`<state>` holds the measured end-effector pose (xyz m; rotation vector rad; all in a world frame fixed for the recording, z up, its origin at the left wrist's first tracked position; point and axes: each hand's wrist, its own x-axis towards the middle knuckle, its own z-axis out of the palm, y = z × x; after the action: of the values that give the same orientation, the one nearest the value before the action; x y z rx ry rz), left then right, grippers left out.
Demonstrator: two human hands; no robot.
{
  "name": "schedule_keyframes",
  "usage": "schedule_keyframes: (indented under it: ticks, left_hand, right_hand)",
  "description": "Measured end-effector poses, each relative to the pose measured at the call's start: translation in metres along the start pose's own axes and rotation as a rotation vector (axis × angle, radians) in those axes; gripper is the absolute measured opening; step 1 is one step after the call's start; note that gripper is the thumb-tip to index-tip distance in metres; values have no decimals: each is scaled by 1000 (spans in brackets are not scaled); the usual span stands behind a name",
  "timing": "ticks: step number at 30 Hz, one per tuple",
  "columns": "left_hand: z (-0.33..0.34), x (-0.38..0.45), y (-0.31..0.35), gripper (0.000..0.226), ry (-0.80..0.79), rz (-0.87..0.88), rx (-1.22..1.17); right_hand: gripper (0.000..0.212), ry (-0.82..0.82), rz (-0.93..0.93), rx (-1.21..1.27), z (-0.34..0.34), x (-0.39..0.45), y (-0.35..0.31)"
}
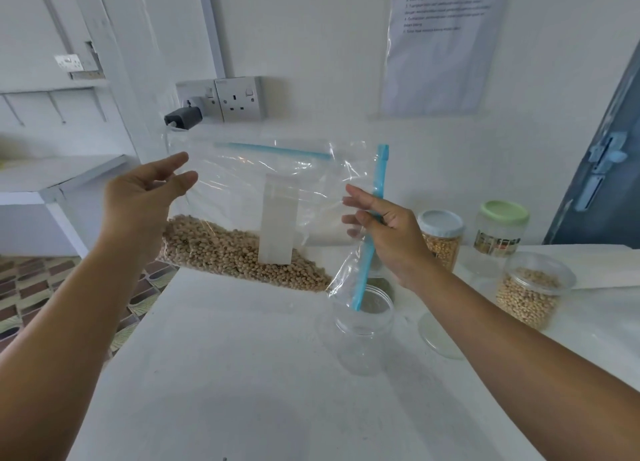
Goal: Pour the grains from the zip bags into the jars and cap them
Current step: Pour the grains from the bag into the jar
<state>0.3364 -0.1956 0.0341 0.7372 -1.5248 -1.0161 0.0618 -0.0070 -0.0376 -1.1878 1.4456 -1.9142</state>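
Observation:
A clear zip bag (277, 173) with a blue zip strip (379, 173) hangs in the air over the white table (242, 374), turned sideways. Pale beans (225, 249) lie along its lower edge. My left hand (138, 201) holds the bag's left side. My right hand (391, 232) pinches the blue zip strip, whose lower end dips into the mouth of an empty clear jar (363, 325). A clear lid (440, 336) lies flat on the table just right of that jar.
An open jar of pale beans (530, 294) stands at the right. Behind it are a capped jar of yellow grains (441, 235) and a green-lidded jar (502, 228). Wall sockets (239, 98) with a black plug (183, 117) are behind the bag. The table's left edge drops to tiled floor (34, 287).

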Motion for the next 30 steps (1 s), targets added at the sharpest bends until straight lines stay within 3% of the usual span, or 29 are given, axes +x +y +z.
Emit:
schedule_keyframes:
  ticks: [11, 30]
  left_hand:
    - [2, -15, 5, 29, 17, -52, -19]
    - [6, -8, 25, 27, 4, 4, 20]
  right_hand:
    - [45, -1, -10, -33, 1, -4, 1]
    - [45, 36, 11, 72, 5, -7, 1]
